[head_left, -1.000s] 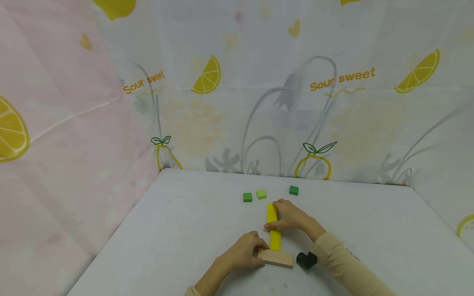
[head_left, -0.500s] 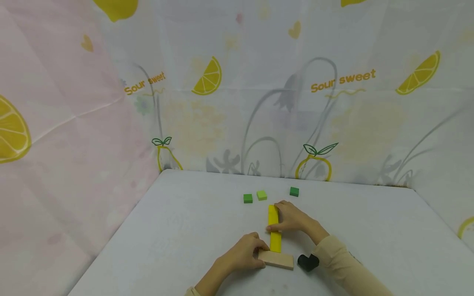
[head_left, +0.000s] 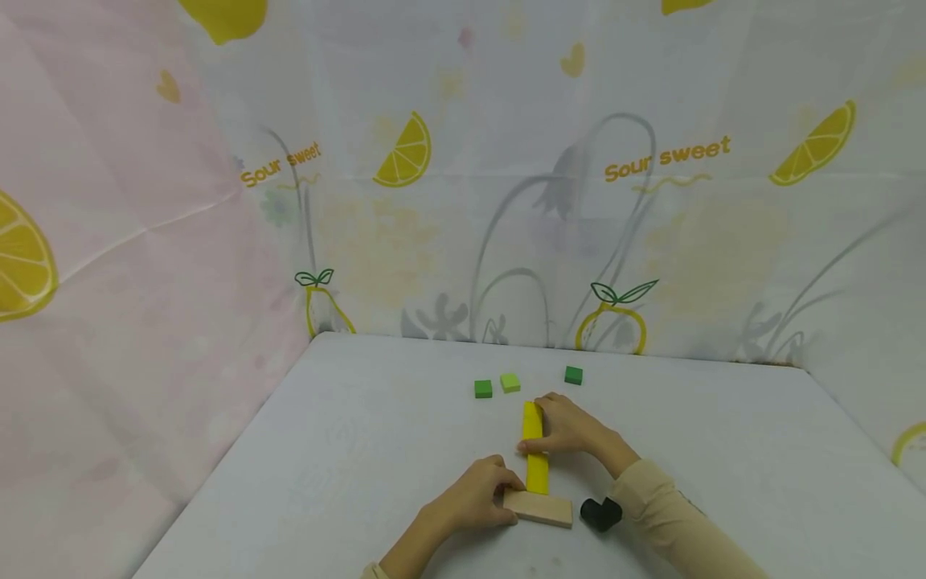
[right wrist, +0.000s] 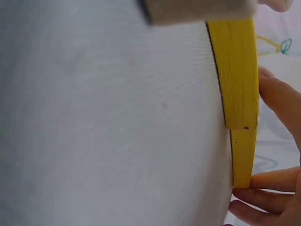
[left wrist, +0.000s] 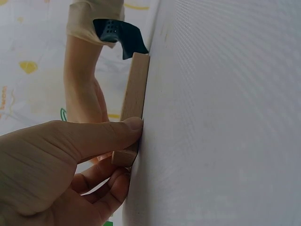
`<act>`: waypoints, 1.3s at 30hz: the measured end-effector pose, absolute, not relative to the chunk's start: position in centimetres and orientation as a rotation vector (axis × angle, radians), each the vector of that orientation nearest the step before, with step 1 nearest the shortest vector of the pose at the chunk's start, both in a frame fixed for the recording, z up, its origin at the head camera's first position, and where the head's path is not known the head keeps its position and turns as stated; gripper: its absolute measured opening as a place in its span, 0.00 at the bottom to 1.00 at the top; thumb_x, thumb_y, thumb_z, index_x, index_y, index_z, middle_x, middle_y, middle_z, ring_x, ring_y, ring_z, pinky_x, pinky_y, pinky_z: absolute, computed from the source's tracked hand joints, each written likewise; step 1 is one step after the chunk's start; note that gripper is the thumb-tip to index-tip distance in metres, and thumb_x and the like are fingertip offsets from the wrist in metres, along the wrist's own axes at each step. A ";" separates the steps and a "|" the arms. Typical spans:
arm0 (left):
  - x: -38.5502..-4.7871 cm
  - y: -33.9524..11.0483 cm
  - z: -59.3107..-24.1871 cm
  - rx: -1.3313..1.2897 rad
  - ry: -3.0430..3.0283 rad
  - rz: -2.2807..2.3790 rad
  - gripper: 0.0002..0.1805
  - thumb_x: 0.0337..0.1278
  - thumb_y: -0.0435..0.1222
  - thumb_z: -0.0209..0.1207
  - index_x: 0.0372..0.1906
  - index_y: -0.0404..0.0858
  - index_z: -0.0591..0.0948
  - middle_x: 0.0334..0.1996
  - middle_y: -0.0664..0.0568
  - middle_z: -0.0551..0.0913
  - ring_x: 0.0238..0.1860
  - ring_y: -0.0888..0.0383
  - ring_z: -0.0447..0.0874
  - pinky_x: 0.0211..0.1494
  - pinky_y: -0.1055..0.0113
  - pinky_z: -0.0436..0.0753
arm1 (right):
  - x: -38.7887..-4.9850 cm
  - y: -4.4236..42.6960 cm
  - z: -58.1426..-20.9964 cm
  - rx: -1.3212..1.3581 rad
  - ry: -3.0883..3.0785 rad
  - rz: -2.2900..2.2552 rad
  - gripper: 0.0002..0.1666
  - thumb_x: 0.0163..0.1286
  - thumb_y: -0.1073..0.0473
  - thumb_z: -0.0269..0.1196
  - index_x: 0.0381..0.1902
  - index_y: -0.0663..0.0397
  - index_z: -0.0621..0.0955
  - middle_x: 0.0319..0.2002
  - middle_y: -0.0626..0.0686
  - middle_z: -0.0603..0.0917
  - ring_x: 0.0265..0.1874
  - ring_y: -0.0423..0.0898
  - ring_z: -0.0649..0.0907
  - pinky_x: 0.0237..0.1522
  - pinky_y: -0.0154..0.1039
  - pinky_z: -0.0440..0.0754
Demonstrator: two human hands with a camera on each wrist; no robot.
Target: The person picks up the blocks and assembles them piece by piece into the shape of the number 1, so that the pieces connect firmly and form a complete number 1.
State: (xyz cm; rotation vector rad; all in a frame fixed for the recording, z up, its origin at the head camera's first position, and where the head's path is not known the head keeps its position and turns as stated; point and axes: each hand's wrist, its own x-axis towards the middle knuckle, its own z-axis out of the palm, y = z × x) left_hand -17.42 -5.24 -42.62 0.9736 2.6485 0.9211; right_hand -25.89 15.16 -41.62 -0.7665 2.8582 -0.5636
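A plain wooden block [head_left: 544, 510] lies crosswise near the table's front. My left hand [head_left: 472, 494] pinches its left end, thumb on the near side; the left wrist view shows the thumb pressed on the wooden block [left wrist: 133, 94]. Two yellow blocks run end to end away from it, the nearer yellow block [head_left: 538, 476] touching or almost touching the wood. Over the farther yellow block [head_left: 531, 418] my right hand [head_left: 573, 426] grips, thumb near the joint and fingers at the far end. In the right wrist view the fingers meet the end of the farther yellow block [right wrist: 242, 160].
Beyond the hands lie a green block [head_left: 483, 389], a light green block [head_left: 510, 383] and a dark green block [head_left: 574, 375]. A dark curved piece [head_left: 600, 514] sits by the right sleeve. A patterned cloth [head_left: 463, 201] hangs behind the white table [head_left: 347, 450].
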 end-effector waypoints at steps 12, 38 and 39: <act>-17.4 -5.2 -42.7 0.953 2.648 0.923 0.17 0.41 0.34 0.71 0.42 0.38 0.85 0.24 0.62 0.68 0.27 0.70 0.64 0.30 0.79 0.67 | -25.9 15.6 -41.6 -0.724 2.864 -0.588 0.51 0.53 0.37 0.68 0.58 0.76 0.70 0.55 0.70 0.73 0.55 0.62 0.73 0.57 0.55 0.69; -17.3 -5.3 -42.5 0.956 2.661 0.914 0.17 0.42 0.35 0.71 0.42 0.38 0.85 0.24 0.62 0.68 0.27 0.70 0.64 0.30 0.79 0.67 | -25.6 15.8 -41.6 -0.711 2.837 -0.622 0.51 0.55 0.38 0.67 0.59 0.76 0.69 0.58 0.70 0.71 0.58 0.63 0.70 0.59 0.57 0.67; -17.3 -5.3 -42.5 0.957 2.662 0.913 0.17 0.42 0.35 0.71 0.42 0.37 0.85 0.24 0.62 0.68 0.27 0.70 0.64 0.30 0.79 0.67 | -25.7 15.7 -41.7 -0.712 2.839 -0.616 0.51 0.55 0.37 0.67 0.59 0.76 0.69 0.58 0.70 0.71 0.58 0.63 0.70 0.59 0.57 0.67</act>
